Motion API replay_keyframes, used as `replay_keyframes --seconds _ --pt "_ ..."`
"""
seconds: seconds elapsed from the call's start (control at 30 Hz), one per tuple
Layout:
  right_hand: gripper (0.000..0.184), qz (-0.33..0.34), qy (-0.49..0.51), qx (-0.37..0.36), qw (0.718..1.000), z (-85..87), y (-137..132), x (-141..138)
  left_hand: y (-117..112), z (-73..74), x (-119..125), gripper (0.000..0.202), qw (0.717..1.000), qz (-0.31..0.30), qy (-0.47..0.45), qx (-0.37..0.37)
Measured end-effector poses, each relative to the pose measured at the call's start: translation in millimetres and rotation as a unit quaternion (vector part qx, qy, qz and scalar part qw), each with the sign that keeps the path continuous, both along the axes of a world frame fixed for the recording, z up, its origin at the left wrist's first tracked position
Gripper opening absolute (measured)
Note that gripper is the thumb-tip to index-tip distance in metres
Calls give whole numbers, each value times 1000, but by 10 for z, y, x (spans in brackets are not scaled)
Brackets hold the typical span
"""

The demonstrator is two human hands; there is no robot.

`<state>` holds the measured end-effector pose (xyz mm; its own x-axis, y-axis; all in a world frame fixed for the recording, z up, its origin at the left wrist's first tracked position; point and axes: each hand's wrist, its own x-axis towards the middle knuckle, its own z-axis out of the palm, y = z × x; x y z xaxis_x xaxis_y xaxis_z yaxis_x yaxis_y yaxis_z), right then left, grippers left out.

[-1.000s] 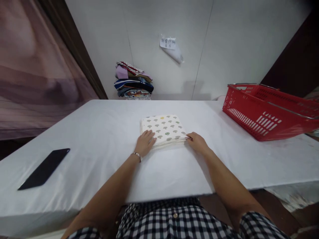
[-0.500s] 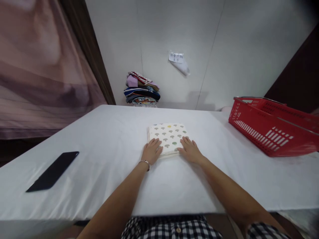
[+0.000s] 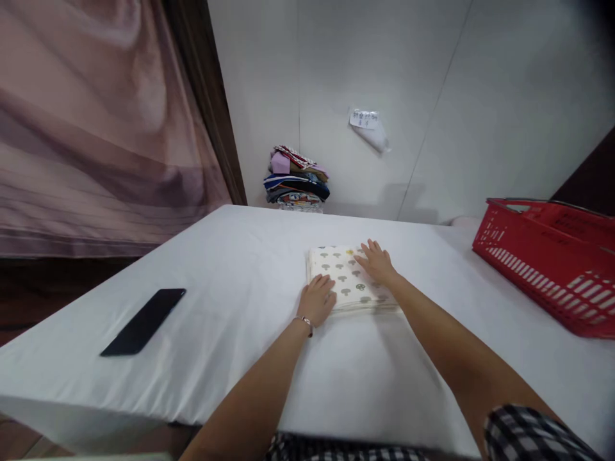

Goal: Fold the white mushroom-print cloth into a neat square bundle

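Observation:
A folded cream cloth (image 3: pixel 342 282) printed with small mushrooms lies flat on the white-covered table (image 3: pixel 230 282), several layers thick. My left hand (image 3: pixel 318 299), with a bracelet at the wrist, rests on its near left corner, fingers stretched out. Over the cloth's far right part lies my right hand (image 3: pixel 377 261), palm down with fingers spread. That hand and forearm hide the right side of the cloth. Neither hand grips anything.
A black phone-like slab (image 3: pixel 144 321) lies on the table at left. At right stands a red plastic basket (image 3: pixel 548 256). Behind the table's far edge is a pile of folded clothes (image 3: pixel 296 179) by the wall. A pink curtain (image 3: pixel 96 141) hangs at left.
My right hand has slid from the cloth's near right part up to its far right part. My left hand stays near the left corner. The whole view has shifted, moving things rightward.

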<state>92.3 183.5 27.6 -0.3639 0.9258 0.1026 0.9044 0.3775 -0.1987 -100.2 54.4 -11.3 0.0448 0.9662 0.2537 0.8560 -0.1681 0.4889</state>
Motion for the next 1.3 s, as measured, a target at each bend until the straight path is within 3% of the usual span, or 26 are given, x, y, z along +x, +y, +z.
replay_keyframes --seconds 0.17,0.3,0.43,0.5,0.63,0.73,0.83,0.97,1.07,1.2,1.3 --pt "58 -35 -63 -55 996 -317 121 47 -6 11 -6 38 1000 0 -18 -24" --pt "59 -35 -71 -70 994 -216 156 -7 -10 13 7 37 1000 1 -18 -21" --pt "64 36 -62 -25 997 50 192 -429 -21 18 16 38 1000 -1 -11 -14" --pt "67 83 -48 -27 995 97 198 -748 -28 21 18 38 1000 0 -10 -15" --pt "64 163 -49 -46 984 -56 185 -1283 -32 28 15 39 1000 0 -13 -9" --pt "64 177 -48 -45 982 -209 181 -1434 -21 29 8 39 1000 8 -14 -3" --pt "64 184 -34 -55 981 -222 198 -1429 -11 25 1 38 1000 8 -6 -1" --pt "62 192 -12 -88 977 -44 279 -1283 -9 12 -8 37 1000 7 -7 -7" --pt "62 166 -19 -59 984 50 389 -1040 -3 -3 -17 37 1000 8 -9 -7" --pt "63 85 -75 -51 992 -74 523 -705 20 -24 -24 37 1000 7 -10 -1" --pt "63 63 -87 -61 992 -210 587 -620 33 -39 -29 38 1000 6 -9 4"
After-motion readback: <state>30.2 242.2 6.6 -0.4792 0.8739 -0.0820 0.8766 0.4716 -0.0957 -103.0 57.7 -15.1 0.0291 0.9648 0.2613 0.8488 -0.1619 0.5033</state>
